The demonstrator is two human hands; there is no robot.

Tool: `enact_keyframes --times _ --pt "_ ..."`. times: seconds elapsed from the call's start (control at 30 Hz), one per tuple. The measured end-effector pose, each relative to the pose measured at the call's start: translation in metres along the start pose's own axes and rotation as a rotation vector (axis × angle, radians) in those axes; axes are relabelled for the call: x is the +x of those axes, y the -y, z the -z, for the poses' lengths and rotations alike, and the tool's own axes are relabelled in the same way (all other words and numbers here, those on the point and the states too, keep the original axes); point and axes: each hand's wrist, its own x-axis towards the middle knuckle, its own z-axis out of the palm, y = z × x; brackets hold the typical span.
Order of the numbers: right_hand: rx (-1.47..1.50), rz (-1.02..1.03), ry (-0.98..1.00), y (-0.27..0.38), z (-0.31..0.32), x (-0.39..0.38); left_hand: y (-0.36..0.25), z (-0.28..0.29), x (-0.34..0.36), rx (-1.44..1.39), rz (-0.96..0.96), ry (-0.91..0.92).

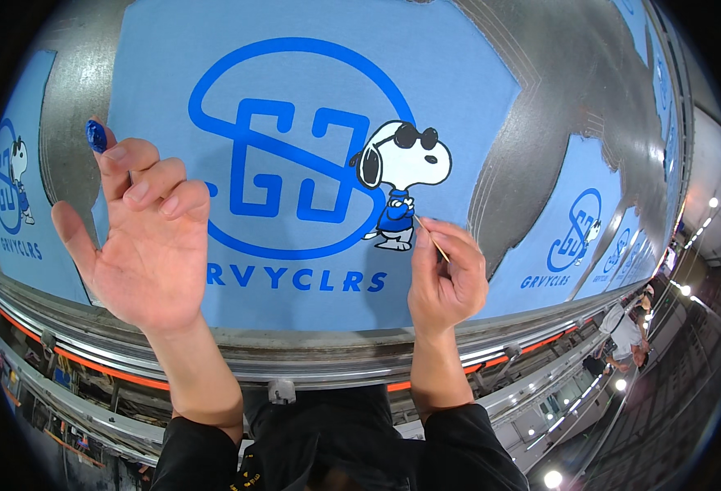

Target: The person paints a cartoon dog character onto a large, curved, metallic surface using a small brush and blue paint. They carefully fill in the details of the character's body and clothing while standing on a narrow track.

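A light blue fabric panel (459, 74) lies flat in front of me, printed with a large blue line emblem, blue lettering and a white cartoon dog (410, 164) in dark sunglasses and a blue top. My right hand (450, 282) pinches a thin wooden stick (437, 245) between thumb and fingers. Its tip points at the dog's blue top; whether it touches the print I cannot tell. My left hand (152, 254) is raised palm up over the panel's left side, fingers apart and partly bent. Wet-looking blue paint (95, 136) coats its raised index fingertip.
Similar printed panels lie on the left (29, 180) and on the right (569, 221), on a grey tabletop (532, 123). A metal rail (328, 364) with an orange strip runs along the near edge. Another person (625, 331) is far off at the right.
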Motion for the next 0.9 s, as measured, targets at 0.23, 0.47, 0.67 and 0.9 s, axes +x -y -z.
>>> enact_keyframes --times 0.23,0.47,0.67,0.9 --pt "0.02 0.001 -0.021 -0.003 -0.001 -0.002 0.0 0.0 0.001 0.01 0.021 0.013" --pt "0.016 0.004 -0.011 -0.002 0.0 0.0 0.001 0.0 0.001 0.004 0.023 0.011" --pt "0.052 -0.036 -0.018 -0.003 0.0 -0.002 -0.003 0.011 0.002 0.023 0.028 0.096" --pt "0.238 -0.116 -0.03 -0.003 0.005 0.0 0.002 0.008 0.002 0.0 0.028 0.071"
